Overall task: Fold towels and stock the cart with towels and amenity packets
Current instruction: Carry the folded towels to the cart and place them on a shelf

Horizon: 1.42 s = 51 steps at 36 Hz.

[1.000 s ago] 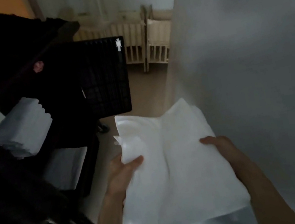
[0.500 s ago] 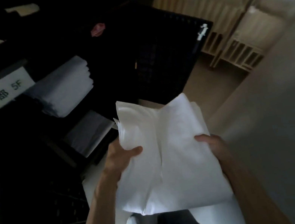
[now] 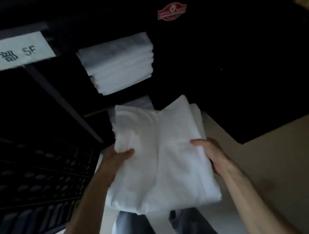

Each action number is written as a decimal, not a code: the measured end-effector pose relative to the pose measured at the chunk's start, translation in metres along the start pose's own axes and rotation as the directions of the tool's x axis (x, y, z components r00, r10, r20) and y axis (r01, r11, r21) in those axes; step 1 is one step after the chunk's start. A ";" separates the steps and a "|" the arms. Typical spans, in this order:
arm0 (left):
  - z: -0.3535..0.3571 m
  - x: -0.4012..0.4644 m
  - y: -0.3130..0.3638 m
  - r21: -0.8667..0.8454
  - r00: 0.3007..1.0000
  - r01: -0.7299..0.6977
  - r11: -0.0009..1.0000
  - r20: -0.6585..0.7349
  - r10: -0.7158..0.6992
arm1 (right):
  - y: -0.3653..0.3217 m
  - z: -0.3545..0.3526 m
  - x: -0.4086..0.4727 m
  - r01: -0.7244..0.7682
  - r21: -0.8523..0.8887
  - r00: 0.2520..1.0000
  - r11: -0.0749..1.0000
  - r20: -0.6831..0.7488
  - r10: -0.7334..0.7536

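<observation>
While the left hand (image 3: 118, 157) grips one side edge of the folded towel (image 3: 162, 156), thumb lying on top and fingers hidden beneath, the right hand (image 3: 210, 153) clamps the opposite edge in the same way, so the two hands stand apart with the towel spanning the gap. Held in the air in front of the person's legs, the towel sags along a central crease and droops at its near corners, which suggests soft, limp cloth of modest weight, neither slippery nor fragile. Such a bundle probably keeps its fold only when supported from below at both sides; a grip near the middle of each long edge, as shown, appears the soundest, since a one-sided hold would likely let the layers splay. Beyond the towel stands the dark cart (image 3: 222, 63), its upper shelf carrying a stack of towels (image 3: 119, 65). A lower shelf directly past the held towel shows pale cloth, though its contents cannot be told. A white label (image 3: 0, 55) marks the cart's left end.
</observation>
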<state>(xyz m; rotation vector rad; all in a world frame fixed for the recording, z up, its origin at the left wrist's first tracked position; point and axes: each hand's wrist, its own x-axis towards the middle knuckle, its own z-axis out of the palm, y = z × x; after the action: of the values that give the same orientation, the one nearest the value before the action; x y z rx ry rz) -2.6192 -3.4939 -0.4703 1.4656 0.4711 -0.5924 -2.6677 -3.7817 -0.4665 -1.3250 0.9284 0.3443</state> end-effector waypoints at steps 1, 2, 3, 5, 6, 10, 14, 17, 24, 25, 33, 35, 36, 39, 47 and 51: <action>0.004 0.004 -0.002 -0.015 1.000 0.003 1.000 -0.022 -0.003 | -0.004 -0.003 0.010 -0.001 -0.007 1.000 1.000 0.020 0.001; 0.007 0.007 -0.006 -0.027 0.999 0.008 1.000 -0.050 -0.009 | -0.008 -0.005 0.019 0.000 -0.017 0.999 1.000 0.038 0.000; 0.009 0.011 -0.011 -0.034 0.997 0.016 0.999 -0.080 -0.019 | -0.010 -0.006 0.026 0.001 -0.033 0.999 0.999 0.053 0.001; 0.012 0.019 -0.022 -0.060 0.992 0.040 0.997 -0.120 -0.047 | -0.010 -0.008 0.041 -0.013 -0.053 0.996 0.999 0.082 0.018; 0.012 0.023 -0.028 -0.076 0.990 0.051 0.996 -0.124 -0.061 | -0.010 -0.008 0.049 -0.026 -0.059 0.995 0.998 0.099 0.032; 0.008 0.044 -0.055 -0.088 0.985 0.097 0.991 -0.137 -0.109 | 0.005 -0.011 0.082 -0.063 -0.093 0.981 0.994 0.179 0.079; 0.000 0.079 -0.087 -0.065 0.984 0.095 0.993 -0.147 -0.104 | 0.032 -0.004 0.125 -0.083 -0.110 0.968 0.990 0.228 0.106; -0.003 0.112 -0.112 -0.066 0.983 0.057 0.996 -0.172 -0.068 | 0.056 0.006 0.168 -0.070 -0.126 0.961 0.990 0.257 0.100; -0.005 0.190 -0.166 -0.114 0.972 -0.002 0.993 -0.234 -0.025 | 0.096 0.014 0.263 -0.001 -0.083 0.953 0.997 0.301 0.026; -0.004 0.199 -0.171 -0.114 0.969 -0.005 0.993 -0.246 -0.023 | 0.100 0.014 0.274 0.008 -0.079 0.951 0.997 0.308 0.016; -0.012 0.269 -0.180 -0.132 0.950 -0.098 0.987 -0.309 0.053 | 0.096 0.032 0.346 0.064 0.011 0.935 0.998 0.350 -0.064; -0.016 0.287 -0.171 -0.131 0.946 -0.130 0.983 -0.312 0.083 | 0.086 0.042 0.362 0.090 0.024 0.936 0.996 0.339 -0.093; -0.019 0.294 -0.165 -0.126 0.945 -0.147 0.981 -0.312 0.101 | 0.079 0.047 0.369 0.102 0.027 0.936 0.994 0.336 -0.105; -0.027 0.326 -0.145 -0.084 0.927 -0.207 0.975 -0.335 0.168 | 0.057 0.065 0.394 0.130 0.023 0.929 0.991 0.347 -0.130; -0.040 0.405 -0.110 -0.014 0.900 -0.318 0.948 -0.318 0.297 | 0.005 0.101 0.467 0.255 0.002 0.885 0.967 0.402 -0.234; -0.047 0.438 -0.109 0.011 0.865 -0.380 0.925 -0.349 0.360 | -0.004 0.117 0.503 0.307 0.038 0.868 0.951 0.399 -0.296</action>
<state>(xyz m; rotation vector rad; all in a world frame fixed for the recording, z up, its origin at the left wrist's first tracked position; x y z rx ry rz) -2.3462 -3.4848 -0.8332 1.5585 0.4561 -0.0092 -2.3128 -3.8148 -0.8408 -1.3353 0.3636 0.3671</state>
